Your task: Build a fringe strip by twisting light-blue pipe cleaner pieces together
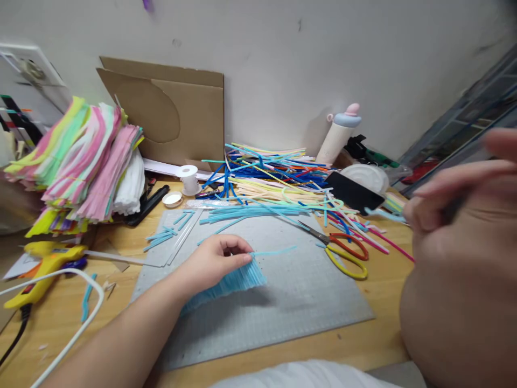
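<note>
My left hand (220,261) is closed on a light blue fringe (244,277) of pipe cleaners laid side by side, held over the grey cutting mat (307,318). One strand sticks out to the right from its top edge. Close to the camera at the right, my right hand (464,215) is raised and blurred, its fingers curled. A short light blue pipe cleaner (383,215) pokes out from its fingertips. Scissors (343,250) with red and yellow handles lie partly open at the mat's right edge. Cut blue pieces (163,235) rest at the mat's upper left.
A yellow glue gun (48,264) with its cable lies left. Bundles of coloured pipe cleaners (81,161) rise behind it; loose ones (274,178) pile at the back. A phone (355,192), a bottle (339,134), a white spool (188,180) and a cardboard sheet (197,118) stand around.
</note>
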`<state>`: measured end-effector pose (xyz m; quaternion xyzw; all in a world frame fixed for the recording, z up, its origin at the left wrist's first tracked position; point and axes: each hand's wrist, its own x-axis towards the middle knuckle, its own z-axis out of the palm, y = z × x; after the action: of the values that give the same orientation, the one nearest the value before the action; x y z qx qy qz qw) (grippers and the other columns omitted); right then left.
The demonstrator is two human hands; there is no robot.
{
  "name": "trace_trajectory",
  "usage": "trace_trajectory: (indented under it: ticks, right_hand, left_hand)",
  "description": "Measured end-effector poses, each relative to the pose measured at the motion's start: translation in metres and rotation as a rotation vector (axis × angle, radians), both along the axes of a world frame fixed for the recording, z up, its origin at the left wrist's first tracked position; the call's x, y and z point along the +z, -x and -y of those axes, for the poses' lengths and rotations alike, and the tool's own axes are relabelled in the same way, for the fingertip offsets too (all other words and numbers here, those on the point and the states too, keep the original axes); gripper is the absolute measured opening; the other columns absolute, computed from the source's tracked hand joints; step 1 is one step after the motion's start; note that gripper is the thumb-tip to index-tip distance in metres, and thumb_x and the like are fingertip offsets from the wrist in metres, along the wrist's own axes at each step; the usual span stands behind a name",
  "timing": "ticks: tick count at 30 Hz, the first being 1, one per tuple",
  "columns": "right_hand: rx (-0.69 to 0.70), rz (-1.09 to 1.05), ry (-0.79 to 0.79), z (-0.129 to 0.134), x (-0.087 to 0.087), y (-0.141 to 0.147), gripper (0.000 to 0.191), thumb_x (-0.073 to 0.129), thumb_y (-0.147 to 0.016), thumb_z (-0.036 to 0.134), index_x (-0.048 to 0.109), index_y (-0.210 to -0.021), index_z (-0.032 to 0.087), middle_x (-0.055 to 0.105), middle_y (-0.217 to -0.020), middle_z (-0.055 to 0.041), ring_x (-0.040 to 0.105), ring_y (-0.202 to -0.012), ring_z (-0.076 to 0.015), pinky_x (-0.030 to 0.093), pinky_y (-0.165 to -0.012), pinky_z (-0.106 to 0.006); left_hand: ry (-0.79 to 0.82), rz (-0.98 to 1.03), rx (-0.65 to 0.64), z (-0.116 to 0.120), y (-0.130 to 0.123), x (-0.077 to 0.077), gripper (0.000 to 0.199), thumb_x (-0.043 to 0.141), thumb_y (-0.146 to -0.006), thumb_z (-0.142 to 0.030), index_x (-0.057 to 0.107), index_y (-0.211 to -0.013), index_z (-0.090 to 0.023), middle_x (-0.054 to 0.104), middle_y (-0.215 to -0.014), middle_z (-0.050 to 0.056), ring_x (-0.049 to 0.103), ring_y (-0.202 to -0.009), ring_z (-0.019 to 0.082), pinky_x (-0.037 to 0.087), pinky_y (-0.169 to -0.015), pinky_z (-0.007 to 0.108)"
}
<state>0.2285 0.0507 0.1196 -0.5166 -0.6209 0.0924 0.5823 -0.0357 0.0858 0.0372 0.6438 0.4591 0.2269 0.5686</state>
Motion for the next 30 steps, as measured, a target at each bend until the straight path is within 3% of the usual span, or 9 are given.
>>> trace_trajectory:
  ticks: [2,4,6,8,10,15,20,26,30]
  right_hand:
    - [0.068,0.055,0.118,-0.004,-0.007,0.004,0.036,0.049,-0.088,0.045,0.058,-0.117,0.027,0.059,-0.071,-0.0008,0.048,-0.051,-0.0109,0.036,-0.048,-0.028]
    - [0.426,0.231,0.502,-0.012,-0.027,0.016,0.029,0.048,-0.088,0.041,0.065,-0.101,0.021,0.05,-0.057,0.0021,0.043,-0.048,-0.0096,0.032,-0.044,-0.023]
    - [0.654,0.103,0.797,-0.019,-0.055,0.035,0.028,0.044,-0.089,0.038,0.06,-0.1,0.018,0.042,-0.05,0.0059,0.037,-0.042,-0.008,0.03,-0.041,-0.02]
    - [0.724,-0.065,0.988,-0.022,-0.081,0.056,0.027,0.04,-0.089,0.038,0.055,-0.095,0.016,0.039,-0.044,0.0082,0.032,-0.037,-0.0069,0.027,-0.038,-0.018]
    - [0.734,-0.238,1.081,-0.021,-0.098,0.071,0.024,0.04,-0.087,0.039,0.05,-0.093,0.019,0.043,-0.044,0.009,0.031,-0.032,-0.0067,0.025,-0.034,-0.018]
    - [0.708,-0.381,1.047,-0.015,-0.103,0.079,0.022,0.053,-0.078,0.035,0.047,-0.066,0.018,0.046,-0.051,0.0062,0.03,-0.037,-0.0036,0.02,-0.035,-0.017]
    - [0.696,-0.186,0.826,-0.013,-0.104,0.078,0.032,0.046,-0.086,0.033,0.046,-0.059,0.017,0.045,-0.051,0.005,0.038,-0.046,-0.0057,0.031,-0.046,-0.018]
    - [0.694,-0.114,0.807,-0.011,-0.114,0.08,0.028,0.044,-0.089,0.035,0.056,-0.072,0.016,0.05,-0.057,0.0039,0.046,-0.049,-0.0079,0.035,-0.049,-0.02]
    - [0.665,-0.058,0.808,-0.009,-0.113,0.08,0.029,0.042,-0.089,0.033,0.056,-0.069,0.017,0.05,-0.052,0.0039,0.047,-0.047,-0.0087,0.035,-0.048,-0.02]
  left_hand:
    - [0.05,0.069,0.008,0.002,0.0,0.003,0.023,0.066,-0.071,-0.034,0.064,-0.08,-0.014,0.06,-0.073,0.001,0.051,-0.067,0.012,0.039,-0.063,0.023]
    - [0.096,0.116,0.036,0.003,0.0,0.005,0.025,0.068,-0.069,-0.035,0.063,-0.079,-0.013,0.059,-0.072,0.0,0.05,-0.066,0.011,0.039,-0.062,0.023]
    - [0.121,0.147,0.065,0.003,-0.001,0.006,0.027,0.07,-0.068,-0.036,0.061,-0.078,-0.013,0.058,-0.07,-0.001,0.048,-0.063,0.01,0.037,-0.061,0.022]
    - [0.118,0.169,0.096,0.003,-0.002,0.006,0.028,0.071,-0.066,-0.037,0.06,-0.076,-0.013,0.056,-0.068,-0.001,0.047,-0.062,0.009,0.036,-0.06,0.022]
    - [0.093,0.172,0.146,0.002,-0.002,0.005,0.028,0.071,-0.065,-0.037,0.06,-0.074,-0.013,0.056,-0.067,-0.002,0.046,-0.062,0.01,0.036,-0.061,0.022]
    - [0.045,0.138,0.268,-0.001,0.0,-0.001,0.027,0.07,-0.066,-0.038,0.06,-0.074,-0.014,0.055,-0.068,-0.002,0.047,-0.062,0.01,0.035,-0.062,0.023]
    - [0.052,0.13,0.227,0.0,-0.003,-0.002,0.027,0.07,-0.064,-0.039,0.06,-0.072,-0.015,0.055,-0.065,-0.003,0.047,-0.059,0.01,0.036,-0.06,0.023]
    - [0.026,0.128,0.167,0.003,-0.007,-0.004,0.025,0.068,-0.067,-0.037,0.059,-0.073,-0.015,0.057,-0.069,-0.001,0.051,-0.065,0.012,0.038,-0.063,0.024]
    - [0.008,0.113,0.164,0.003,-0.006,-0.007,0.024,0.066,-0.068,-0.037,0.059,-0.073,-0.015,0.058,-0.069,0.0,0.051,-0.066,0.013,0.039,-0.064,0.025]
